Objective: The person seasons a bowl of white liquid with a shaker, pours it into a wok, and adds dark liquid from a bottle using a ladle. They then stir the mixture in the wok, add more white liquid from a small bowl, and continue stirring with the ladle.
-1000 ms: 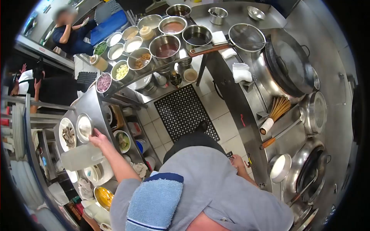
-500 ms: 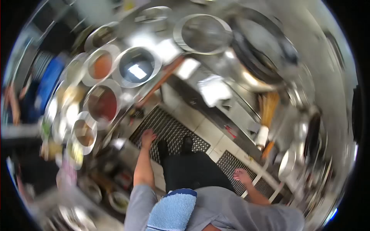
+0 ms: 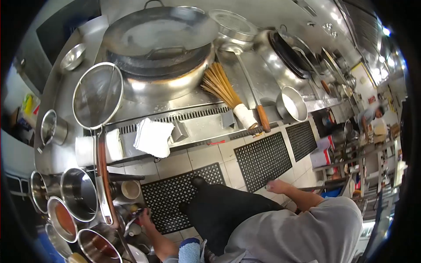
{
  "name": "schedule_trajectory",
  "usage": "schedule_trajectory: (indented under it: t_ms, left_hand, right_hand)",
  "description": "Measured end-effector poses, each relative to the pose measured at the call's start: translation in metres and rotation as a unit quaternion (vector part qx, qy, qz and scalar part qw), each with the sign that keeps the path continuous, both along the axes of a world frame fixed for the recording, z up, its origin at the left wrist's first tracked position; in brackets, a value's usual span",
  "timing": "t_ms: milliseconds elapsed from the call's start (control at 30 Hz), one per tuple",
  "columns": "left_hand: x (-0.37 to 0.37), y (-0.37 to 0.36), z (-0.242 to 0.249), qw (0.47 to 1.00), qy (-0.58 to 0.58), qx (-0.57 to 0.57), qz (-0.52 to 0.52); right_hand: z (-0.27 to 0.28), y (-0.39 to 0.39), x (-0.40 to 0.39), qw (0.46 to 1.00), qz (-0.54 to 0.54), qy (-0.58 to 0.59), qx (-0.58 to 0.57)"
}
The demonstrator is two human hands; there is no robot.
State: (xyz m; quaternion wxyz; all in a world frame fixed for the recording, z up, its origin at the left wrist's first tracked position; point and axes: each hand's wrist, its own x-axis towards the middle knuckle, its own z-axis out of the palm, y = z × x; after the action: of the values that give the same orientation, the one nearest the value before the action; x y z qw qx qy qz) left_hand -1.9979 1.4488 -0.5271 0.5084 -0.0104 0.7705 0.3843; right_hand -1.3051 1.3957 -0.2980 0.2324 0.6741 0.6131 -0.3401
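My left hand (image 3: 146,219) is low at the left, beside a shiny utensil (image 3: 130,222) and small containers; its fingers are partly hidden, and I cannot make out a grip. Lower right of centre, my right hand (image 3: 277,186) hangs above the floor mats with its fingers curled in and nothing visible in them. Left of my left hand, several metal pots stand together, one with orange liquid (image 3: 65,218) and one with dark red liquid (image 3: 100,250). A strainer (image 3: 98,95) with a long wooden handle reaches down past them.
Ahead is a large wok (image 3: 162,33) on a steel range. Bamboo sticks (image 3: 220,85), a wooden-handled ladle (image 3: 262,117), a metal pot (image 3: 291,104) and a white cloth (image 3: 153,136) lie along its front. Perforated mats (image 3: 263,160) cover floor tiles. A person (image 3: 372,115) is far right.
My view has turned right towards the wok range, and the pots now sit lower left. My left hand has come close to the containers. My right hand's fingers look more curled.
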Motion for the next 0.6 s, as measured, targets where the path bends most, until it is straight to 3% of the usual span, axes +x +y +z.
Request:
schedule_trajectory:
  t_ms: [33,100,133,167,200,233,300,367,400,500,533,600]
  left_hand:
    - [0.009,-0.004,0.01,0.992,0.069,-0.023,-0.107]
    - [0.07,0.011,0.145,0.917,0.203,-0.03,-0.341]
    - [0.085,0.001,0.144,0.892,0.233,0.009,-0.388]
    - [0.098,-0.003,0.16,0.896,0.135,0.065,-0.419]
    - [0.121,0.007,0.222,0.873,0.106,0.078,-0.47]
    - [0.137,-0.002,0.216,0.859,0.102,0.184,-0.467]
    - [0.18,0.014,0.299,0.83,0.056,0.215,-0.512]
    - [0.225,0.03,0.363,0.802,0.104,0.216,-0.547]
    - [0.244,0.038,0.388,0.806,0.088,0.232,-0.538]
    - [0.297,0.062,0.452,0.774,0.074,0.321,-0.541]
    - [0.309,0.068,0.472,0.758,0.048,0.329,-0.562]
    - [0.328,0.086,0.502,0.725,0.003,0.348,-0.595]
  right_hand:
    - [0.021,0.019,-0.033,0.998,-0.042,0.042,0.027]
    - [0.058,0.059,-0.119,0.975,-0.119,0.154,0.109]
    - [0.071,0.074,-0.156,0.967,-0.055,0.185,0.164]
    - [0.088,0.087,-0.193,0.939,-0.072,0.293,0.165]
    - [0.087,0.093,-0.22,0.91,-0.043,0.359,0.202]
    - [0.094,0.1,-0.243,0.904,0.013,0.356,0.235]
    - [0.14,0.106,-0.273,0.912,0.01,0.319,0.258]
    - [0.163,0.127,-0.255,0.864,0.194,0.333,0.323]
    - [0.207,0.134,-0.247,0.896,0.096,0.329,0.283]
    - [0.305,0.149,-0.199,0.843,0.019,0.353,0.405]
    - [0.33,0.154,-0.186,0.851,-0.055,0.403,0.333]
    - [0.377,0.162,-0.155,0.873,0.019,0.383,0.301]
